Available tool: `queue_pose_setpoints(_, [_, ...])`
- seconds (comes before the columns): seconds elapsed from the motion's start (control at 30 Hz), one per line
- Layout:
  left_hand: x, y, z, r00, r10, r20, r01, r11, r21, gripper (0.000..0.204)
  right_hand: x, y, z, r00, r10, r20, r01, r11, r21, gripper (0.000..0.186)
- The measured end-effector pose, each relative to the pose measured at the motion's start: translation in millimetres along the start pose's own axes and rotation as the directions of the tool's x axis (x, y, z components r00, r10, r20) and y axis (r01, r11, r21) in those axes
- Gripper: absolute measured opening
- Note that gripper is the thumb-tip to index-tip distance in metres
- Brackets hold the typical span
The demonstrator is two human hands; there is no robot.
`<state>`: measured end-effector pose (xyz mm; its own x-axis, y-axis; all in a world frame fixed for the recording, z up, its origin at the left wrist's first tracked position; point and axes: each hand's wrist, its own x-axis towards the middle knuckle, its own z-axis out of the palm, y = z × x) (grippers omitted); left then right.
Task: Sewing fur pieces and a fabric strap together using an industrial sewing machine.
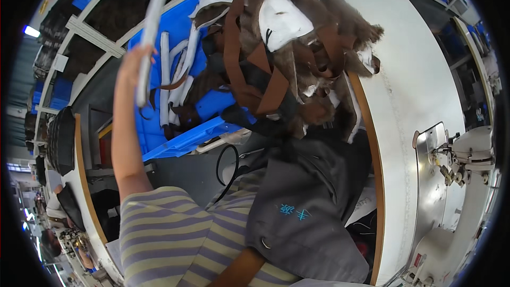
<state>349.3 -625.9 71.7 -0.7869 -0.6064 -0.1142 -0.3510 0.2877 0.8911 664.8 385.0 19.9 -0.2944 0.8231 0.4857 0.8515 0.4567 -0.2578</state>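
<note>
My left hand (pixel 133 66) is raised at the left, closed around a long, narrow white roll (pixel 154 11) that stands at a steep slant over the rim of a blue bin (pixel 194 141). More white rolls (pixel 164 58) lie inside the bin among brown strips. A tangled heap of brown fur pieces (pixel 332 32), some with white backing (pixel 281 16), and brown bands (pixel 273 90) covers the bin's right part and reaches onto the white table (pixel 409 48). Grey cloth (pixel 313 228) lies over the lower middle, beside my striped clothing. My right hand is not in view.
An industrial sewing machine (pixel 467 151) sits on the table at the right. Shelving (pixel 90 34) with dark bundles and blue bins runs along the upper left. A narrow bench with a wooden edge (pixel 87 202) is at the left. Another person (pixel 56 207) works at the far left.
</note>
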Motion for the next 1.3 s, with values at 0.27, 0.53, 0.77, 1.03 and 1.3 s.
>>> queue_pose_setpoints(0.27, [-12.7,76.4,144.6,0.787,0.589,-0.185,-0.582,0.808,0.097,0.04,-25.7,-120.4,-42.4,0.836,-0.39,-0.386,0.417,0.909,-0.015,0.038])
queue_pose_setpoints(0.53, [-58.9,220.5,190.7,0.156,0.647,0.746,-0.811,-0.348,0.471,0.039,-74.3,-250.9,-58.6,0.717,-0.616,-0.325,0.686,0.707,0.172,0.025])
queue_pose_setpoints(0.77, [-28.1,284.7,185.2,0.498,0.824,0.269,-0.856,0.516,0.004,0.023,-106.7,-347.4,-43.8,0.805,-0.584,-0.105,0.479,0.535,0.696,0.026])
queue_pose_setpoints(1.03, [-281.5,364.6,348.8,0.151,0.754,0.64,-0.176,0.657,-0.733,0.028,-126.6,-476.1,-104.7,0.698,-0.713,0.065,-0.394,-0.308,0.866,0.07])
queue_pose_setpoints(1.3, [-343.4,284.6,443.3,-0.221,0.545,0.809,0.383,0.811,-0.442,0.026,-85.7,-305.0,-134.6,0.61,-0.58,0.541,-0.499,0.25,0.83,0.021])
